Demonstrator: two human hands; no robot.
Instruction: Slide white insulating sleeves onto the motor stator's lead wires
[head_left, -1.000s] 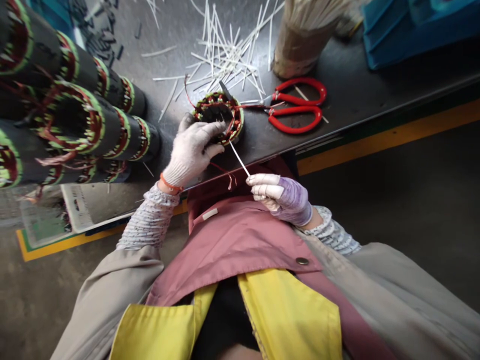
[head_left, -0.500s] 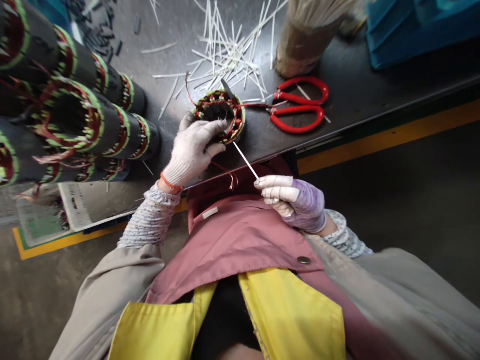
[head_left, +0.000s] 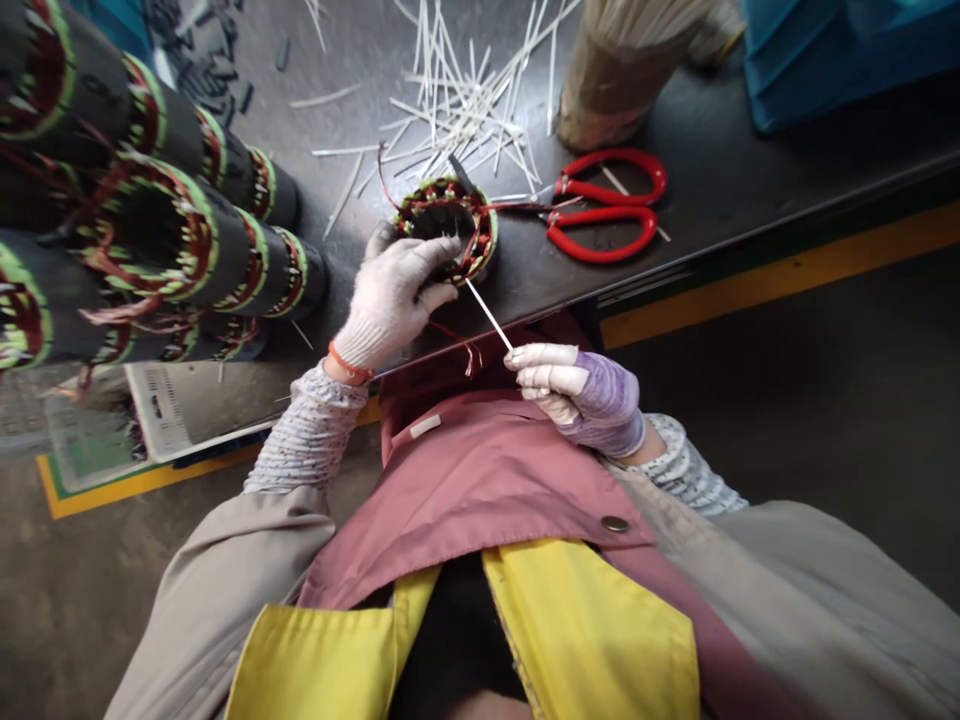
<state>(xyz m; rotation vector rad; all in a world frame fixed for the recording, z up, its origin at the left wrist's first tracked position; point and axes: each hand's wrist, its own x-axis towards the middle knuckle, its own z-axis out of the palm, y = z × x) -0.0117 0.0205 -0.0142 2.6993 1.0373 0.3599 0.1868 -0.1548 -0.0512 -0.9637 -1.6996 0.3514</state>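
Observation:
My left hand, in a white knit glove, is closed around the near left side of a motor stator. The stator stands on the bench with its ring of red windings and yellow-green slot liners facing up. Some of my left fingertips are hidden inside its bore. My right hand, in a purple glove with white taped fingers, pinches the near end of a thin white strip. The strip's far end meets the stator's near rim. Red-handled scissors lie just right of the stator, their blades close to it.
Several wound stators are stacked at the left. Loose white strips are scattered behind the work, with a wrapped bundle of strips beside them. Small dark pieces lie at the back left. A blue bin stands at the right.
The whole view has shifted slightly. My right hand has moved a little left and closer to the stator with the strip; my left hand keeps its grip on the stator.

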